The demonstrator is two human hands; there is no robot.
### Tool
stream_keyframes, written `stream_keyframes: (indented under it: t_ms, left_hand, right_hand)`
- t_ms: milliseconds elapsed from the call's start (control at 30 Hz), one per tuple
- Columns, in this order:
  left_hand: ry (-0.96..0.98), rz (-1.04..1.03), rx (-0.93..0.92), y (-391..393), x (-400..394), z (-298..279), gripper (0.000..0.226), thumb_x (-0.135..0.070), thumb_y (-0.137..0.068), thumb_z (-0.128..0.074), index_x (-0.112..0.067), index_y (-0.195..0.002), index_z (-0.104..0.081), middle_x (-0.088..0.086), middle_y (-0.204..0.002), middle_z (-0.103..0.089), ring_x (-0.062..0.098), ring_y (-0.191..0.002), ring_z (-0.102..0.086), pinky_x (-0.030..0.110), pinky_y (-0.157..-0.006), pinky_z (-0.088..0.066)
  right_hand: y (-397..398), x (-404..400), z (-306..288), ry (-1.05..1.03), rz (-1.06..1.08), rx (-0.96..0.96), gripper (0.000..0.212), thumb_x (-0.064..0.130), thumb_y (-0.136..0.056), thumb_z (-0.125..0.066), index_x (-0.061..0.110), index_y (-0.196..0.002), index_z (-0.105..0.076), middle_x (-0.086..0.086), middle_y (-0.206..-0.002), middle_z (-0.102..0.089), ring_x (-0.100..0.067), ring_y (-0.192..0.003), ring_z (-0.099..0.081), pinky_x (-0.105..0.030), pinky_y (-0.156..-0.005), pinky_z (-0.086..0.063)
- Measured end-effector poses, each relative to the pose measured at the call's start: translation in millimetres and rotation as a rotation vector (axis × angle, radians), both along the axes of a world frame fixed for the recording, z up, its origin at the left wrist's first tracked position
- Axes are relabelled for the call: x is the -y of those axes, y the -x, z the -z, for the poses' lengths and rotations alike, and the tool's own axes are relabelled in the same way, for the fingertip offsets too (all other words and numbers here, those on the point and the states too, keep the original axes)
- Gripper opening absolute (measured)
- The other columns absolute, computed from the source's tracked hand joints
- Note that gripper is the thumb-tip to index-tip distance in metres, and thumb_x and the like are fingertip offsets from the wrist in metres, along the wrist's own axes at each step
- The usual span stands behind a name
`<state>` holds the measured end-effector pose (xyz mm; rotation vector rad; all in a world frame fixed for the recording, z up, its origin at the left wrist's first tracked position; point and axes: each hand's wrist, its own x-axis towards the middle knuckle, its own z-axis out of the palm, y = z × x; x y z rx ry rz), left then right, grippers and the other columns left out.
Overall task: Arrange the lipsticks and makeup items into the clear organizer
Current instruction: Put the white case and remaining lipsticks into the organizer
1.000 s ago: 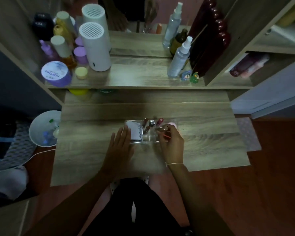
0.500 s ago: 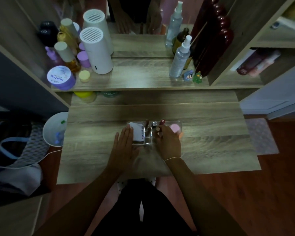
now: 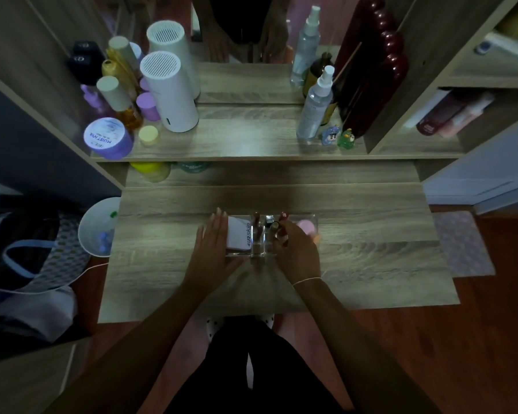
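The clear organizer [image 3: 310,218] sits at the middle of the wooden desk [image 3: 371,249]. A white compact [image 3: 238,236] fills its left compartment, several lipsticks [image 3: 256,221] stand in the middle slots, and a pink puff [image 3: 305,227] lies at the right end. My left hand [image 3: 211,249] rests flat against the organizer's left side, fingers spread. My right hand [image 3: 296,252] is over the right half, fingers pinched on a dark red lipstick [image 3: 281,234] that stands in a slot.
The upper shelf [image 3: 245,138] holds a white cylinder device [image 3: 169,91], a purple jar [image 3: 108,138], bottles and a spray bottle [image 3: 316,106]. A white bowl [image 3: 97,228] hangs off the desk's left edge. A mirror stands behind. Bags lie at left.
My right hand has moved a little forward over the organizer with the lipstick. My left hand has stayed at the left side. The camera has shifted slightly.
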<state>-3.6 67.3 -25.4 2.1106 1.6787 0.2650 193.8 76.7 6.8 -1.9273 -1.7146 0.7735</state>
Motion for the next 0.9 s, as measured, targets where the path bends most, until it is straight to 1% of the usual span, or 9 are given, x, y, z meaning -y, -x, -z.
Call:
stream_keyframes:
  t_ms: [67,167,300,400,467,533,600,767,900]
  left_hand:
    - [-0.011,-0.007,0.008,0,-2,-1,0.1,-0.072,-0.08,-0.033,-0.007,-0.146,0.002,0.016,-0.155,0.001,0.025,-0.142,0.002,0.049,-0.114,-0.004]
    - [-0.046,-0.015,0.017,-4,-4,-4,0.099,-0.067,-0.081,-0.044,-0.005,-0.146,-0.004,0.017,-0.155,-0.002,0.027,-0.142,-0.001,0.052,-0.114,-0.008]
    - [-0.14,0.056,0.038,-13,-3,-10,0.086,-0.059,-0.085,-0.041,-0.01,-0.147,-0.008,0.016,-0.154,-0.004,0.03,-0.143,-0.003,0.053,-0.113,-0.009]
    - [-0.224,0.153,0.047,-20,1,-11,0.077,-0.058,-0.089,-0.038,-0.015,-0.147,-0.01,0.02,-0.155,-0.006,0.03,-0.144,0.001,0.053,-0.114,-0.007]
    - [-0.249,0.184,0.059,-24,2,-11,0.073,-0.054,-0.091,-0.039,-0.016,-0.147,-0.013,0.02,-0.155,-0.007,0.03,-0.144,0.001,0.054,-0.114,-0.007]
    - [-0.234,0.194,0.042,-28,2,-12,0.07,-0.054,-0.092,-0.035,-0.019,-0.148,-0.012,0.018,-0.155,-0.005,0.03,-0.144,0.001,0.058,-0.113,-0.011]
    - [-0.218,0.208,0.02,-30,2,-12,0.068,-0.053,-0.094,-0.031,-0.017,-0.148,-0.014,0.017,-0.155,-0.004,0.03,-0.144,0.0,0.06,-0.113,-0.012]
    - [-0.206,0.223,-0.009,-32,2,-8,0.067,-0.05,-0.094,-0.035,-0.015,-0.148,-0.018,0.018,-0.156,-0.007,0.03,-0.144,-0.002,0.059,-0.113,-0.008]
    - [-0.197,0.224,0.0,-31,1,-7,0.068,-0.048,-0.093,-0.039,-0.015,-0.148,-0.018,0.018,-0.156,-0.007,0.03,-0.144,-0.001,0.058,-0.114,-0.008]
  right_hand:
    - [-1,-1,0,0.002,-0.004,-0.022,0.017,0.019,-0.09,-0.061,0.02,-0.107,-0.061,-0.004,-0.094,-0.071,-0.02,-0.079,-0.069,-0.026,-0.066,-0.053]
    - [-1,0,-5,-0.006,0.003,-0.023,0.017,0.02,-0.089,-0.062,0.019,-0.107,-0.061,-0.002,-0.093,-0.07,-0.02,-0.078,-0.069,-0.028,-0.066,-0.054]
    - [-1,6,-15,-0.121,0.143,0.031,0.013,0.035,-0.087,-0.061,0.025,-0.095,-0.062,0.005,-0.089,-0.061,-0.009,-0.066,-0.06,-0.026,-0.061,-0.052]
    - [1,10,-22,-0.249,0.136,0.069,0.017,0.031,-0.085,-0.062,0.017,-0.093,-0.066,-0.005,-0.092,-0.066,-0.009,-0.069,-0.059,-0.022,-0.061,-0.051]
    - [1,12,-25,-0.3,0.087,0.084,0.023,0.029,-0.084,-0.064,0.014,-0.102,-0.068,-0.008,-0.093,-0.067,-0.014,-0.076,-0.063,-0.024,-0.064,-0.054]
    - [1,12,-28,-0.258,0.043,0.077,0.032,0.026,-0.084,-0.067,0.015,-0.113,-0.065,-0.009,-0.098,-0.067,-0.018,-0.086,-0.064,-0.031,-0.067,-0.055]
    - [2,11,-29,-0.232,0.002,0.113,0.033,0.022,-0.084,-0.069,0.015,-0.115,-0.064,-0.01,-0.098,-0.068,-0.022,-0.089,-0.065,-0.034,-0.065,-0.056]
    - [4,8,-28,-0.308,-0.062,0.196,0.021,0.014,-0.078,-0.078,0.011,-0.096,-0.069,-0.011,-0.082,-0.071,-0.022,-0.071,-0.068,-0.023,-0.054,-0.049]
    - [7,8,-30,-0.306,-0.057,0.172,0.017,0.013,-0.08,-0.075,0.009,-0.096,-0.069,-0.012,-0.082,-0.071,-0.024,-0.07,-0.068,-0.03,-0.053,-0.054]
